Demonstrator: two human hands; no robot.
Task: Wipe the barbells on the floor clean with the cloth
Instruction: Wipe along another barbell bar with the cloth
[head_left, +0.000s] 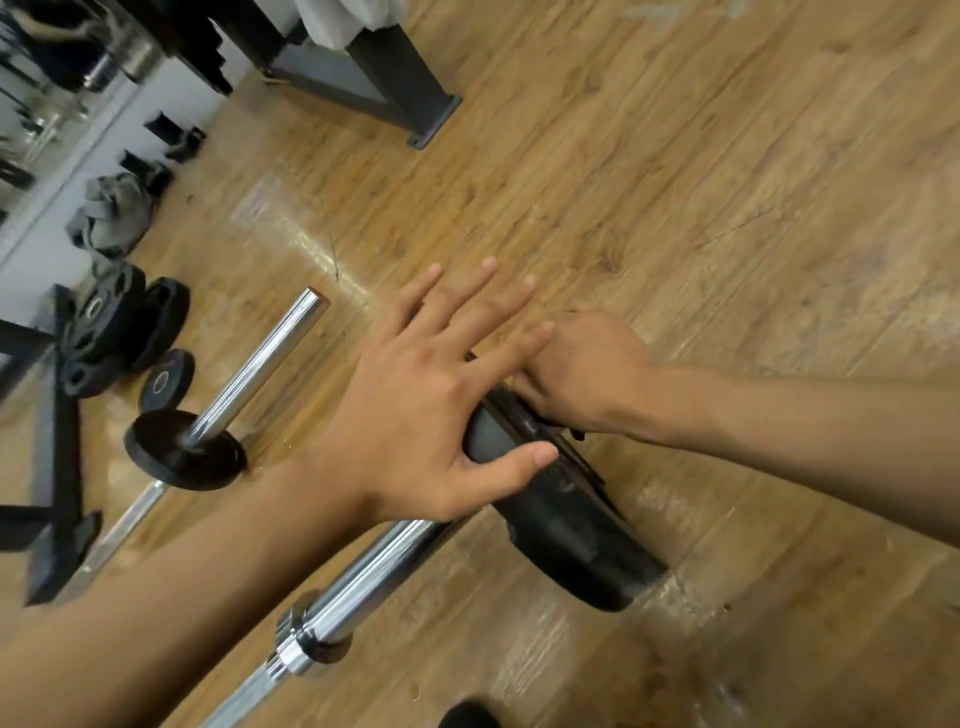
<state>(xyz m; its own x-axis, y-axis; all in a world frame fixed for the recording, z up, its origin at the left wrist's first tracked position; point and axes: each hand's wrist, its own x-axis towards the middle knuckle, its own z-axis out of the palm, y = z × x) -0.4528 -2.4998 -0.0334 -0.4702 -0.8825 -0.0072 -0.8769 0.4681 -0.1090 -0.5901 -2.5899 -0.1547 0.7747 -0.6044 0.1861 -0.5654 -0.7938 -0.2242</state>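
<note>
Splayed with fingers straight, the left hand (436, 395) rests on the black weight plate (571, 525) of the near barbell (363, 582), which lies on the wood floor (675, 182). The right hand (587, 374) curls over the plate's top; a dark scrap (577, 433) under it is perhaps the cloth, but I cannot tell what it grips. The 2nd barbell (260, 364) lies to the left.

the left forearm (182, 582), bare, comes in from the lower left corner. the left hand (426, 400) lies palm down, its fingers (467, 301) straight and spread wide, the thumb stuck out to the side. the right forearm (805, 441), also bare, reaches in from the right edge. the right hand (592, 374) shows its back, knuckles up, with the fingers curled down out of sight (whether they close on anything cannot be told). the left fingertips overlap the right knuckles.
</note>
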